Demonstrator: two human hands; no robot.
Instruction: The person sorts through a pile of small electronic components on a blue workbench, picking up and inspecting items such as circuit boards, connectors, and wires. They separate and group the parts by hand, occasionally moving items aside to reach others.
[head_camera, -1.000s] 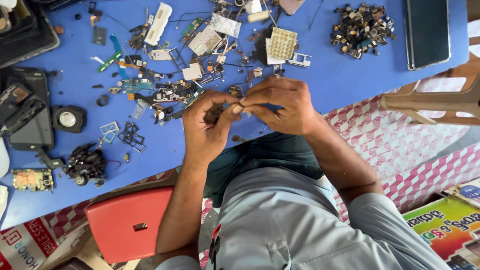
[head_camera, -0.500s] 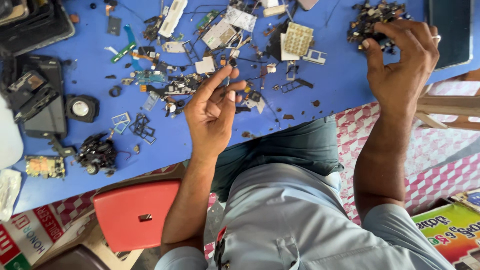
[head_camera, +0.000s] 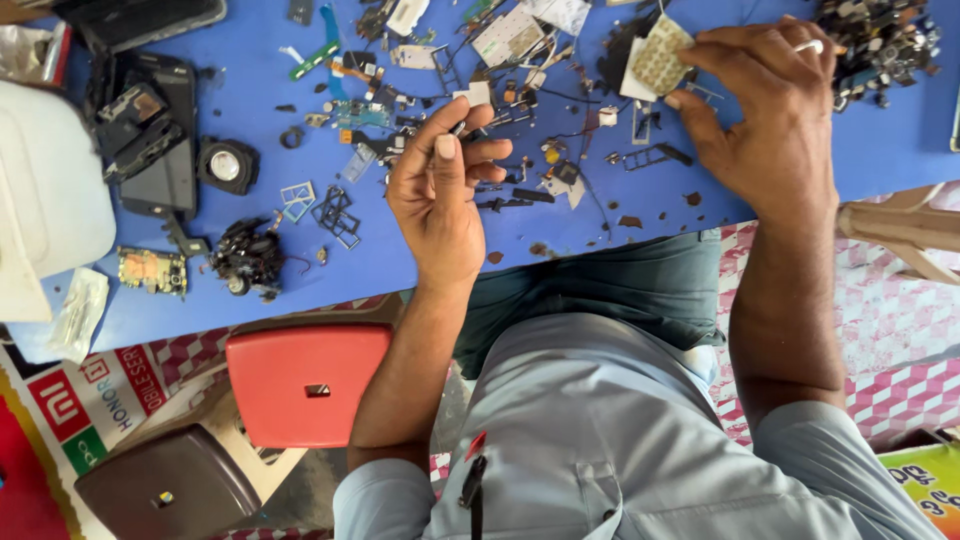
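Observation:
My left hand (head_camera: 440, 190) is raised over the blue table (head_camera: 560, 235), fingertips pinched on a small thin dark part (head_camera: 458, 127). My right hand (head_camera: 765, 105) reaches to the far right of the table and its fingers grip a pale perforated keypad sheet (head_camera: 655, 57), lifting its edge. Scattered small phone parts, brackets and circuit boards (head_camera: 365, 112) lie between and beyond both hands.
A pile of dark small components (head_camera: 880, 40) sits at the far right. Opened phone bodies (head_camera: 150, 130) and a round speaker (head_camera: 226, 165) lie at left, beside a white container (head_camera: 45, 190). A red case (head_camera: 305, 380) and a brown case (head_camera: 165, 490) lie below the table edge.
My two hands, joined over one small part a second ago, separated. The right hand went to the far component pile, then came back left onto the keypad sheet. The left hand stayed, still pinching.

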